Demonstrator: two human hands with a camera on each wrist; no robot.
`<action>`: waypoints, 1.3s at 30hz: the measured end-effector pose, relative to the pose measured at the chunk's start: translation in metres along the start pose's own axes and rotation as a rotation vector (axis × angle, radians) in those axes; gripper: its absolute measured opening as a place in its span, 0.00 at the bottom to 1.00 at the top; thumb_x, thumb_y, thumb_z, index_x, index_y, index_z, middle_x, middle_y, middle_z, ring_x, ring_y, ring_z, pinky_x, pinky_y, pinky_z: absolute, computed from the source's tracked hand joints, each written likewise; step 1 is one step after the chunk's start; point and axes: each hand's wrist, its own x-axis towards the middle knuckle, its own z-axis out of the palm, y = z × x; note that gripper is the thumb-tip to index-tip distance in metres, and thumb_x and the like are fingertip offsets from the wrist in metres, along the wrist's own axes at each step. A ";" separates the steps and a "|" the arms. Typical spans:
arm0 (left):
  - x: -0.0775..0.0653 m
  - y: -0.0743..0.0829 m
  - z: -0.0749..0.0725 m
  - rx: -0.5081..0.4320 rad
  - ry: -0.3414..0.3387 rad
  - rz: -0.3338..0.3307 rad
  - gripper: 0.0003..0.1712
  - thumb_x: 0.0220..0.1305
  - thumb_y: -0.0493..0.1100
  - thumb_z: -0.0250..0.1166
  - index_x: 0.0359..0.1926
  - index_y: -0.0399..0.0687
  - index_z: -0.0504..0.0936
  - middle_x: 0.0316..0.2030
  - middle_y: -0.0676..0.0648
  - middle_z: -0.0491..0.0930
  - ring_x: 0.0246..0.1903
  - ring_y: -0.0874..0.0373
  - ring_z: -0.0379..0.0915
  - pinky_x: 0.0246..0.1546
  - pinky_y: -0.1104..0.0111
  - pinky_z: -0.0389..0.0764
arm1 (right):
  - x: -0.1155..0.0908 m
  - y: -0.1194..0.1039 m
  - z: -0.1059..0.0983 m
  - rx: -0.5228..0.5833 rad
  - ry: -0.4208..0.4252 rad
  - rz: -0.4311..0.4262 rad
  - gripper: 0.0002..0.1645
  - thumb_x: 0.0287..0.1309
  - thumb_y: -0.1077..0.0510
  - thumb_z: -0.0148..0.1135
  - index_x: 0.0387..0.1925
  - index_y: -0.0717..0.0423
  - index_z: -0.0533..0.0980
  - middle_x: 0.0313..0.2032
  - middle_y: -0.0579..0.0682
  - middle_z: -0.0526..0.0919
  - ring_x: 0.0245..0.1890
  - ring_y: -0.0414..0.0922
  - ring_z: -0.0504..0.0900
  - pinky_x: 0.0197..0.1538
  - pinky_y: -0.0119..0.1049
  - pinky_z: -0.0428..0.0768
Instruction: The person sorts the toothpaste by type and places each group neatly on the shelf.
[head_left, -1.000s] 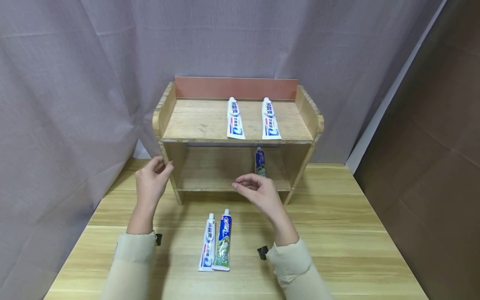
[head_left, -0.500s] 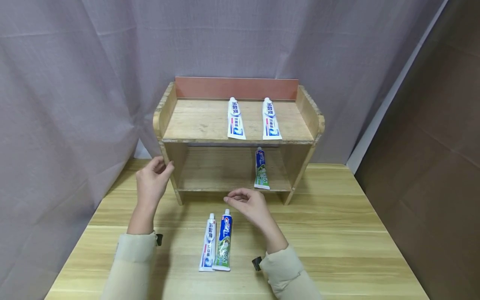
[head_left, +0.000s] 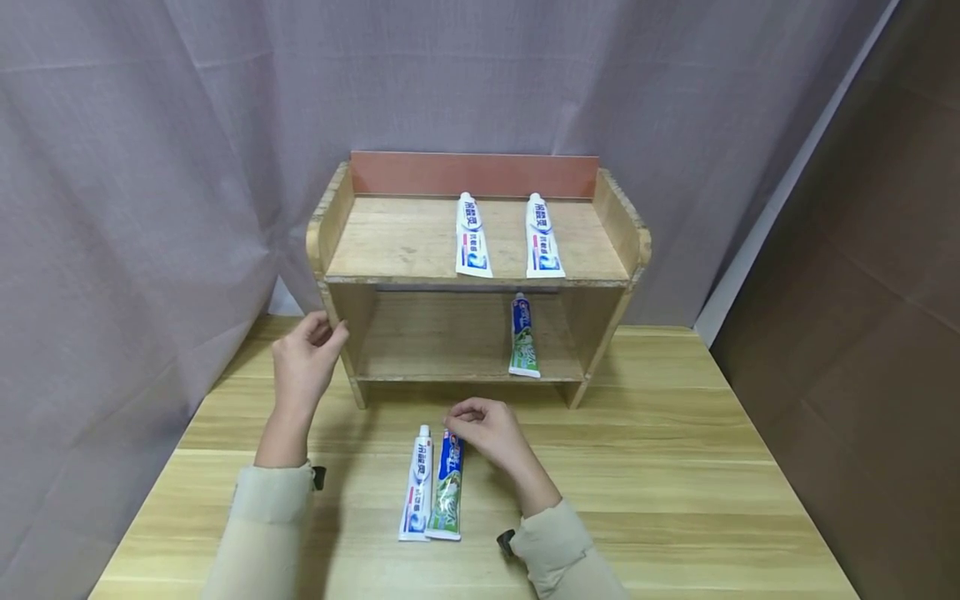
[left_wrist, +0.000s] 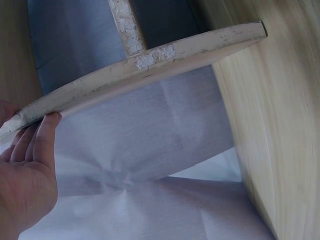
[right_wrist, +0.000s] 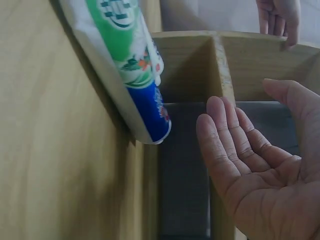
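Observation:
A small two-tier wooden shelf (head_left: 397, 246) stands on the table. My left hand (head_left: 302, 362) grips the front edge of its left side panel (left_wrist: 150, 62), thumb on one face and fingers on the other. My right hand (head_left: 491, 433) hovers at the cap end of a blue-and-green toothpaste tube (head_left: 447, 496), hiding the cap in the head view. In the right wrist view its fingers (right_wrist: 220, 145) are spread from the thumb, with nothing between them, beside the tube. A white toothpaste tube (head_left: 416, 492) lies against the blue-and-green one, to its left.
Two white toothpaste tubes, one left (head_left: 472, 237) and one right (head_left: 543, 237), lie on the upper tier. Another blue-and-green tube (head_left: 523, 337) lies on the lower tier, towards the right. Grey curtain (head_left: 465, 75) hangs behind the shelf; a brown panel (head_left: 862, 292) flanks the right.
My right hand has moved from in front of the lower tier down and left to the blue-and-green tube on the table. My left hand has stayed on the side panel.

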 end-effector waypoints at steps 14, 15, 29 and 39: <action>0.001 0.001 0.000 -0.008 -0.007 -0.010 0.10 0.63 0.44 0.69 0.40 0.43 0.88 0.38 0.42 0.88 0.39 0.52 0.87 0.41 0.65 0.86 | -0.001 0.018 0.009 0.036 -0.009 0.070 0.15 0.60 0.52 0.70 0.41 0.59 0.83 0.32 0.48 0.87 0.33 0.44 0.86 0.39 0.37 0.86; 0.001 0.001 0.000 -0.009 -0.007 -0.010 0.10 0.63 0.44 0.69 0.40 0.43 0.88 0.38 0.42 0.88 0.39 0.52 0.87 0.41 0.65 0.86 | -0.001 0.018 0.009 0.036 -0.007 0.073 0.15 0.60 0.51 0.70 0.41 0.59 0.83 0.32 0.48 0.87 0.32 0.44 0.86 0.39 0.37 0.86; 0.002 0.000 0.000 -0.003 0.000 0.007 0.10 0.63 0.44 0.68 0.40 0.42 0.87 0.37 0.41 0.88 0.39 0.51 0.88 0.40 0.66 0.86 | -0.003 0.026 0.009 0.062 0.000 0.093 0.18 0.57 0.49 0.72 0.39 0.60 0.83 0.32 0.48 0.87 0.34 0.46 0.86 0.39 0.38 0.86; 0.001 0.001 -0.001 -0.008 -0.014 -0.011 0.11 0.63 0.44 0.69 0.41 0.42 0.87 0.39 0.40 0.88 0.40 0.50 0.87 0.42 0.64 0.86 | -0.005 0.033 0.008 0.026 0.011 0.097 0.18 0.57 0.47 0.72 0.38 0.59 0.83 0.30 0.48 0.86 0.32 0.46 0.85 0.38 0.38 0.85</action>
